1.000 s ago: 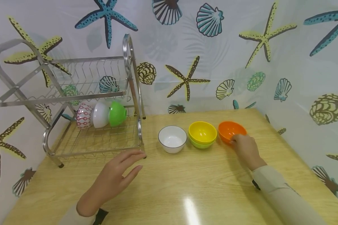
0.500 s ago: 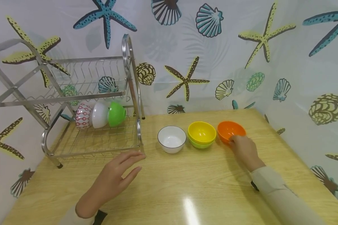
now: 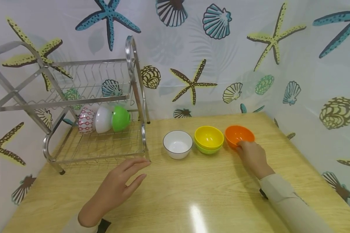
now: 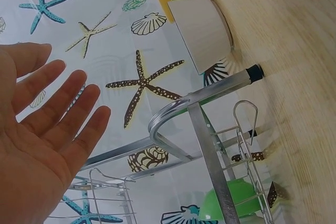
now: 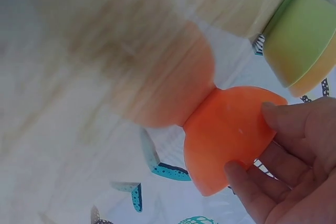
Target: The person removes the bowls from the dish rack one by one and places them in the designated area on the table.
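Evidently the two hands are unequally occupied. The right hand [image 3: 252,155] pinches the near edge of the orange bowl [image 3: 233,132], which sits upright on the surface [image 3: 163,194], last on the right in the row; a rim grip presumably suits a wide, thin-walled bowl. The left hand [image 3: 119,181] holds nothing, fingers loosely extended before the metal rack [image 3: 75,102]. Beside the orange bowl, the yellow bowl [image 3: 210,136] is nested in the lime bowl [image 3: 208,150], likely to save room, with the dark-rimmed white bowl [image 3: 178,142] nearest the rack. On its lower tier, a patterned bowl [image 3: 86,121], a plain white bowl [image 3: 103,120] and a green bowl [image 3: 121,118] stand on edge, probably steadied by the wires. The head view shows the orange interior; only the right wrist view shows its outer wall, thumb and fingertips against it. The left wrist view alone reveals the bare palm.
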Available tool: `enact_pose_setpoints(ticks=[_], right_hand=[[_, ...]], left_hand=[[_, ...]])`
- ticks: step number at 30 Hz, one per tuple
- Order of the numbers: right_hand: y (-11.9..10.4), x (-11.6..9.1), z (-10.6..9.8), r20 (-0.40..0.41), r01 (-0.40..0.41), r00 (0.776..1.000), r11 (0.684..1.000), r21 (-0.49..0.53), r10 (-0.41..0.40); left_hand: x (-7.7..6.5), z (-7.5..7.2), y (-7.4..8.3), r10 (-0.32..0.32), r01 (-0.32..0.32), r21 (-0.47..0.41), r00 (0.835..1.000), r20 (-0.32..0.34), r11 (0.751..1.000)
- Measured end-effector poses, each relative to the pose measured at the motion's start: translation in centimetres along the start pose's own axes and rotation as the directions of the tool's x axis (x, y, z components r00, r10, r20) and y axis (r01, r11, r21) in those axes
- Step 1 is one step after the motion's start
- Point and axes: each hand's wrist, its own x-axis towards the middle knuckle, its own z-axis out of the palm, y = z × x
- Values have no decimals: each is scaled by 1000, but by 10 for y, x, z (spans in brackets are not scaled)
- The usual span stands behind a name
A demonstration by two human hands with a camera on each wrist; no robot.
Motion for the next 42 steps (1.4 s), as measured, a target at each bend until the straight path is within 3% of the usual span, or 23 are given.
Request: enact_pose_setpoints(ticks=[8,17,24,30,36,42], right_hand=[[-5,0,-5,12,4,1000,1000,-25,-4],[-12,-9,-15,29,-8,1000,998,-63,10],[-26,-26,-17,-101,94,990,995,-43,-98],[-41,-39,-20,-132,171,976,985,-19,-172],[-55,-51,-25,-122,224,967,975,2,-222],[-67,-64,-25,-63,286,958,953,99,-281]], left_hand=[[-1,-1,2,-28,28,-1,999,17,1000],[2,-1,4,8,-8,-1,1000,2,1000],[3,1,2,-5,5,-10,1000,1,1000],[2,5,-1,-8,9,-15,1000,2,1000],[2,7,-4,-48,48,-12,999,15,999],[2,8,-4,-108,109,-9,992,57,994]])
